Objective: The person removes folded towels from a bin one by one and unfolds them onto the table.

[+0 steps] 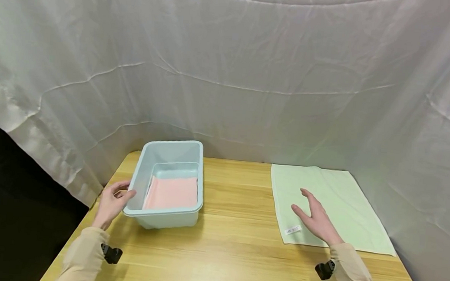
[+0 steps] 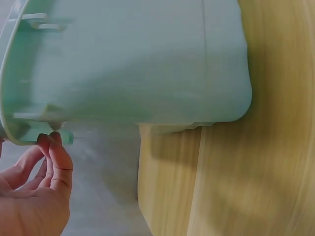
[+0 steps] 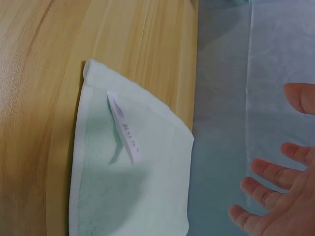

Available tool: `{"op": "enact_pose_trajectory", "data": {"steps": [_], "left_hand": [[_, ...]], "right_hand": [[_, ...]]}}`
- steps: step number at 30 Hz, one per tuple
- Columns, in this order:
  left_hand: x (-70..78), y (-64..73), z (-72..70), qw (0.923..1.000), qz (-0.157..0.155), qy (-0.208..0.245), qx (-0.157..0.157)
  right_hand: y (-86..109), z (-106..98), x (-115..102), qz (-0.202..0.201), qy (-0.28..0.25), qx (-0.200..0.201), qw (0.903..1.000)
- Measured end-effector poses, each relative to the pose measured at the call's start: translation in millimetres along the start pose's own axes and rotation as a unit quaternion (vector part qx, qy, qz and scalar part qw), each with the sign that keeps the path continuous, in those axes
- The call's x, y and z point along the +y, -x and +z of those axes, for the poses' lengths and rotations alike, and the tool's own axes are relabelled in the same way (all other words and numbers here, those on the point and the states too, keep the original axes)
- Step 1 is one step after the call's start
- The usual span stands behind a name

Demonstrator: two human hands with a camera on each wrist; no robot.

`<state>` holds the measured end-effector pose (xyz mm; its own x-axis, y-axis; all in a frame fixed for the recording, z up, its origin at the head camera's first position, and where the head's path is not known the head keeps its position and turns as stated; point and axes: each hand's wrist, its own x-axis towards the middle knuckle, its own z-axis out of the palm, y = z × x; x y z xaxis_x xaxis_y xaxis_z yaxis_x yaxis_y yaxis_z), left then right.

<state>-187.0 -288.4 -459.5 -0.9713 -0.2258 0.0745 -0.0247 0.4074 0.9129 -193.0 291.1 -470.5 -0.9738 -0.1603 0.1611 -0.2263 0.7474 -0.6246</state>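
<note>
A light blue plastic basin (image 1: 195, 209) stands at the left of the wooden table, with a folded pink cloth (image 1: 172, 193) inside it. My left hand (image 1: 114, 200) grips the basin's left rim, thumb on top and fingertips curled under the lip, as the left wrist view (image 2: 42, 184) also shows. Over at the right, a pale green towel (image 1: 345, 210) lies spread flat, a white printed label (image 3: 125, 130) at its near left corner. Above the towel hovers my right hand (image 1: 317, 219), fingers spread and thumb apart, holding nothing.
A grey-white curtain (image 1: 242, 115) hangs behind the table and along its right side. Bare wood of the table (image 1: 235, 211) shows between basin and towel. Past the table's left edge is a black area (image 1: 8, 212).
</note>
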Motion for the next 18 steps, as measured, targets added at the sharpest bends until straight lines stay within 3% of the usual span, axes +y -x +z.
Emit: {"op": "enact_pose_trajectory", "data": {"steps": [18], "left_hand": [[17.7,24.3,46.8,0.9983,0.003,0.038,-0.046]], "right_hand": [[-3.4,5,-27,-0.025,0.011,-0.017,0.9995]]}}
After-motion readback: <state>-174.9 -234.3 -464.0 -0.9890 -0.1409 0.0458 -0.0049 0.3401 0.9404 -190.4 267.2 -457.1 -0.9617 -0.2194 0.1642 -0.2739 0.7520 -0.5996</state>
